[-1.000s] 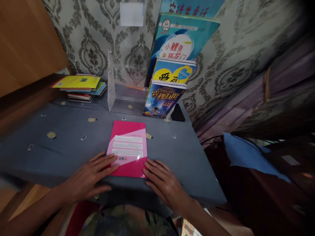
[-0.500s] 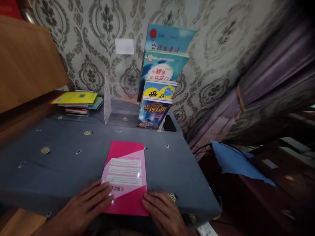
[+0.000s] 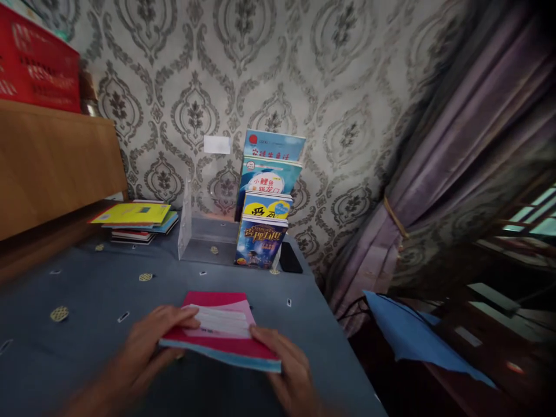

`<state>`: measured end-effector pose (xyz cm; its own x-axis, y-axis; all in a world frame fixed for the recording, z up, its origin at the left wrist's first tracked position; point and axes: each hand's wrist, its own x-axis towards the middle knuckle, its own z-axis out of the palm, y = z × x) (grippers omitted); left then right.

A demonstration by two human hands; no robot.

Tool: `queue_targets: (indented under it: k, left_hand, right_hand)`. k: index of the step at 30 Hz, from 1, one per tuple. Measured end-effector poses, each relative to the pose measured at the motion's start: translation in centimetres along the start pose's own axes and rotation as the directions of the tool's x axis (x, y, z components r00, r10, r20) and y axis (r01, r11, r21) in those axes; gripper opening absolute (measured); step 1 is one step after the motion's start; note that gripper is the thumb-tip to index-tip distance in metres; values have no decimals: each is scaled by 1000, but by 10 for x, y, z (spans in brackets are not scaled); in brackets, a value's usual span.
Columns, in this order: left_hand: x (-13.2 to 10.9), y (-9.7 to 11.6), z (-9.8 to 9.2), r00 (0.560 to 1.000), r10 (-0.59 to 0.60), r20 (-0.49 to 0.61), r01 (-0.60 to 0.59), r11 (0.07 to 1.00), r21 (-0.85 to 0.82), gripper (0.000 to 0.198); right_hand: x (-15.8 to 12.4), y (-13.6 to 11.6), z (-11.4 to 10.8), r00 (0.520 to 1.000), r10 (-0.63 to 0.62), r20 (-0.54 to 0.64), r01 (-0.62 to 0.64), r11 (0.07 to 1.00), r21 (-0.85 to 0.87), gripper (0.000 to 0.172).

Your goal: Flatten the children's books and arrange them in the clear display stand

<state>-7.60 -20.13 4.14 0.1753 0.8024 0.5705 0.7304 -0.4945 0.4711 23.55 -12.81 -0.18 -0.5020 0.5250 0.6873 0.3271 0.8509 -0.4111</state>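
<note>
A pink-red book (image 3: 217, 341) is gripped by both hands, its near edge raised and showing a blue-white page edge. My left hand (image 3: 152, 341) pinches the left side, thumb below and fingers on the cover. My right hand (image 3: 284, 362) holds the right side the same way. Beyond the book stands a clear acrylic rack (image 3: 185, 223); at its right end several upright books rise in steps, a dark blue one (image 3: 260, 243) in front and a light blue one (image 3: 275, 143) at the back.
A stack of books (image 3: 134, 214) with a yellow one on top lies at the back left, beside a wooden cabinet (image 3: 61, 168). A black phone (image 3: 290, 258) lies right of the rack. A curtain (image 3: 369, 260) hangs at the right, near blue cloth (image 3: 417, 330).
The book lay flat on the table; its near edge is now lifted, with both hands closed on its sides. The view has tilted upward.
</note>
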Motion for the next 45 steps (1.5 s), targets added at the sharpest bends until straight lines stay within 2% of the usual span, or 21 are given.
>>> queue_targets:
  k: [4,8,11,14,17,20,24,28,31,34,37,41,45]
  left_hand:
    - [27,-17,8,991,-103,81,114,984,-140,42]
    - [41,-38,24,980,-155,123,174,971,-166,43]
    - [49,-50,30,981,-171,92,183,971,-153,41]
    - [58,-60,28,985,-172,-7,170,980,-103,39]
    - [66,-67,24,989,-120,-85,115,992,-53,36]
    - [72,-76,23,991,-97,-92,90,993,-76,29]
    - [78,-94,26,985,-138,-107,129,988,-88,30]
    - [92,-113,23,968,-224,-116,228,973,24,35]
    - [114,-119,7,967,-219,-132,229,971,64,37]
    - [149,-116,-23,971,-104,-215,127,987,96,31]
    - [195,-108,-63,939,-28,-342,84,985,150,25]
    - [257,-99,-107,885,34,-464,33,990,136,33]
    - [305,-103,-122,873,62,-483,-33,997,67,38]
  right_hand:
    - [19,20,15,988,147,-54,-145,989,40,34]
    - [35,33,26,973,224,-56,-221,974,58,35]
    - [49,34,31,970,231,-81,-230,973,29,37]
    - [66,34,38,959,250,-130,-254,967,-12,36]
    - [87,34,45,966,201,-164,-204,979,-4,34]
    - [106,35,50,977,164,-137,-163,986,15,30]
    - [129,41,55,985,134,-108,-136,991,-3,27]
    - [149,51,63,988,139,-61,-141,990,-23,26]
    - [174,57,64,989,145,-41,-147,988,-44,26]
    - [212,55,51,993,103,-52,-107,991,-76,25]
    - [262,45,29,997,30,-76,-40,990,-137,28]
    - [333,34,-2,985,-57,-163,22,979,-204,25]
    - [386,37,-21,972,-93,-216,34,964,-262,20]
